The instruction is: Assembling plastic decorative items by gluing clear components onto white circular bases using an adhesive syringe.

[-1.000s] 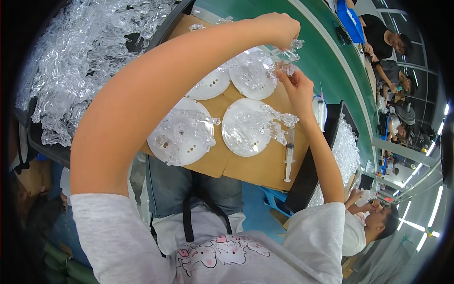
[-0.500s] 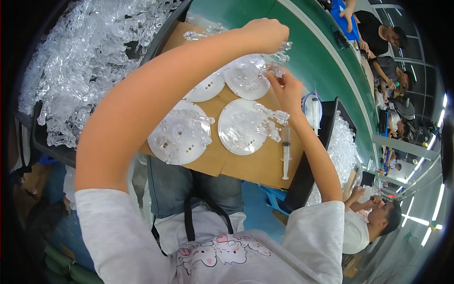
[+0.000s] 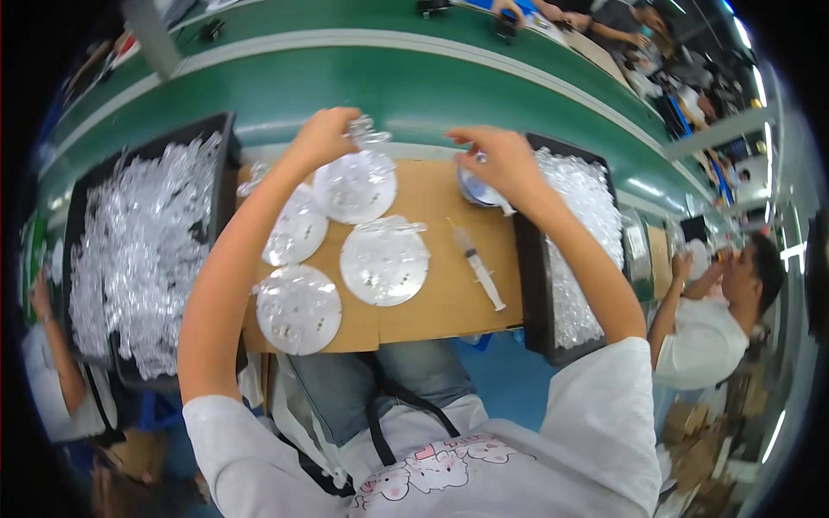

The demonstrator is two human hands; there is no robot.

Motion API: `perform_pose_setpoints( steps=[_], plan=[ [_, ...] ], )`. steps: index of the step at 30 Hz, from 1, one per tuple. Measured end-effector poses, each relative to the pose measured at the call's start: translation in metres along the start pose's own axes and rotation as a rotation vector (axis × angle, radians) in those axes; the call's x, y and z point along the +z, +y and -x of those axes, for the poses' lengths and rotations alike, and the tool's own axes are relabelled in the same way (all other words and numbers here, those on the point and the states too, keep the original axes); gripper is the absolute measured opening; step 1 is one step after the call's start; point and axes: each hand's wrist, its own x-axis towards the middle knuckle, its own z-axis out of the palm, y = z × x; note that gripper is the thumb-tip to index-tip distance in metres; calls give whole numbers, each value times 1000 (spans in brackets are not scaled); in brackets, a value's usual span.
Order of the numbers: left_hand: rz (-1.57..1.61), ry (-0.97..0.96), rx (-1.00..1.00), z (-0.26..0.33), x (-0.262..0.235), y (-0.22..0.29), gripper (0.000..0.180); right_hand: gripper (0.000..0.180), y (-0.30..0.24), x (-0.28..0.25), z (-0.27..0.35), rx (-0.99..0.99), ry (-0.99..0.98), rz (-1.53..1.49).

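Observation:
Pinched in my left hand (image 3: 326, 136) is a clear plastic piece (image 3: 370, 131), held above the farthest white round plate (image 3: 356, 192); my fingers partly cover it. My right hand (image 3: 505, 166) is over a blue-rimmed round container (image 3: 475, 188), thumb and index finger apart. Beneath that hand a second syringe (image 3: 506, 206) shows in part, the rest hidden. More white round plates (image 3: 384, 266) bearing clear parts lie on the cardboard (image 3: 414, 319). To their right rests a syringe (image 3: 476, 264) with a yellowish tip.
A black bin (image 3: 226, 186) heaped with clear plastic pieces stands at left. Another black bin (image 3: 537, 298), filled with smaller clear pieces, is at right. Beyond the cardboard runs a green bench (image 3: 414, 91). A co-worker (image 3: 712, 302) sits at right; another person's arm shows at far left.
My hands have drawn apart: the right has left the clear piece and moved to the round container, while the left keeps the piece. The whole view has turned and shifted.

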Motion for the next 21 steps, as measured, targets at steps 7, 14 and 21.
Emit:
perform_pose_setpoints(
  steps=[7, 14, 21],
  plan=[
    [7, -113, -87, -14, 4, -8, 27, 22, 54, -139, 125, 295, -93, 334],
    [6, -35, -133, -24, 14, 15, 22, 23, 82, -132, 171, 240, -10, 248],
    [30, -21, -164, -20, 20, 10, 21, 29, 83, -141, 173, 481, 31, -171]
  ],
)
